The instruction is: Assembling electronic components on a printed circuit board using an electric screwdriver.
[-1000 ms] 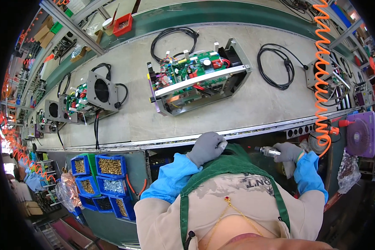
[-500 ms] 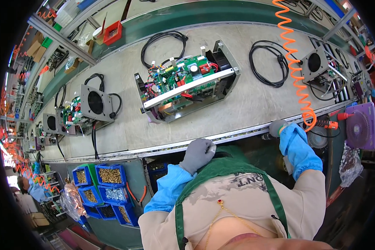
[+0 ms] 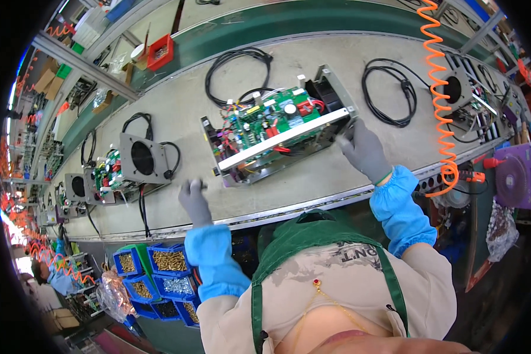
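Fingers (image 3: 347,142) of the gloved right hand (image 3: 369,156) are at the right end of an open chassis (image 3: 283,140) on the worktop (image 3: 304,184); whether they grip, I cannot tell. The left hand (image 3: 196,203), blurred, is apart from its left end, finger state unclear. Dark lettering (image 3: 360,254) marks the shirt (image 3: 312,268). Black cable (image 3: 207,81) lies coiled behind; an orange hose (image 3: 438,68) hangs rightward. Blue bins (image 3: 170,273) hold brass-coloured pieces (image 3: 170,260).

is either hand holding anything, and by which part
The left hand appears empty. The right hand is at the right end of the open electronics unit; whether it holds that cannot be told.
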{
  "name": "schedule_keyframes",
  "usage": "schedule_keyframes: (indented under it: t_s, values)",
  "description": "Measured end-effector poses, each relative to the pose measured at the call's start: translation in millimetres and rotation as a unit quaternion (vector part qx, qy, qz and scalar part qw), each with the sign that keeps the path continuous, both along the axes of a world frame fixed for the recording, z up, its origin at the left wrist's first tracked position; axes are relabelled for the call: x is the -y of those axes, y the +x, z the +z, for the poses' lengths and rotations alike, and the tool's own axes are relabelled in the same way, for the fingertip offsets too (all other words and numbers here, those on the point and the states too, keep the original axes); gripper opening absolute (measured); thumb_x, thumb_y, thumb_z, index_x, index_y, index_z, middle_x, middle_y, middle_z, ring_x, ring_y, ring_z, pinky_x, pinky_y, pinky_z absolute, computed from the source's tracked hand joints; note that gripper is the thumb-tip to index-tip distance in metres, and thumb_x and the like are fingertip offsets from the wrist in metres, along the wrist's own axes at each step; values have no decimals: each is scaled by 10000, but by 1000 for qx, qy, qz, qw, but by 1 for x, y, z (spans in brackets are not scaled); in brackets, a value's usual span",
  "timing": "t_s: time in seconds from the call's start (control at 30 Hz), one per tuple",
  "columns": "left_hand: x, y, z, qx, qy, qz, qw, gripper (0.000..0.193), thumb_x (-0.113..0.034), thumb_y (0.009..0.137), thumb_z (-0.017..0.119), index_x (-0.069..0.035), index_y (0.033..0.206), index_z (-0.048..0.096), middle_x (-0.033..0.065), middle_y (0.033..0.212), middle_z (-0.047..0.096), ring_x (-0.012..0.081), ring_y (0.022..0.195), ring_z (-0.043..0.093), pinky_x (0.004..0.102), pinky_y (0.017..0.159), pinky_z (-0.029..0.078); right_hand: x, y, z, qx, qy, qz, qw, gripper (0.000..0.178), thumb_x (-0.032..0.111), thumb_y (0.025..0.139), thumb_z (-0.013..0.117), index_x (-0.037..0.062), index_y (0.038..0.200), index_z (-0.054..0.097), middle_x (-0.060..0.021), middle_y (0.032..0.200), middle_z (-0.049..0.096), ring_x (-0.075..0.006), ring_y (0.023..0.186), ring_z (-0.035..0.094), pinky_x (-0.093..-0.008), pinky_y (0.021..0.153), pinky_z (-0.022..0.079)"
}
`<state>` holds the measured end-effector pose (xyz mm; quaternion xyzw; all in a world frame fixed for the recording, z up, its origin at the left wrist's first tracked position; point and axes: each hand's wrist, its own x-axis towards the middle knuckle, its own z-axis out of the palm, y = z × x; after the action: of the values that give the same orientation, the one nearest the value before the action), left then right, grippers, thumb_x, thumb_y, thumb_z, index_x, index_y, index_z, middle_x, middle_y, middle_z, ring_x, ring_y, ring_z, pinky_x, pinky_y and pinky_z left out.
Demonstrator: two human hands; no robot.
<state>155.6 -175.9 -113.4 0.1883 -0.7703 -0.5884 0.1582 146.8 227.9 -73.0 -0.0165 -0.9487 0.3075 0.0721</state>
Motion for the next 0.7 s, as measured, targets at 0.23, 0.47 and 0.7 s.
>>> schedule_keyframes:
  t_s: [0.23,0.47,0.7]
  values:
    - [-52,-94,43,-158,-7,-89,983,328,-176,941,443,12,1173,579,92,1065,646,182,896,599,296,816,478,3,-9,-20,21,27,-89,995,334,285,875,545,-11,1011,472,-215,672,596,-411,621,591,-511,539,442]
    - [-64,-93,49,-84,114,-137,980,374,-256,973,394,-1,1167,587,63,1026,647,84,675,521,245,629,469,8,-16,-22,-23,99,-93,990,365,280,871,532,-18,1069,461,-215,641,589,-411,583,582,-513,511,440]
    - [-84,-57,47,-87,48,-118,988,338,-205,962,416,17,1162,573,124,1038,641,144,854,582,286,771,477,-19,-67,-28,-69,156,-94,981,336,240,849,539,15,1089,469,-230,688,605,-421,618,593,-510,554,472]
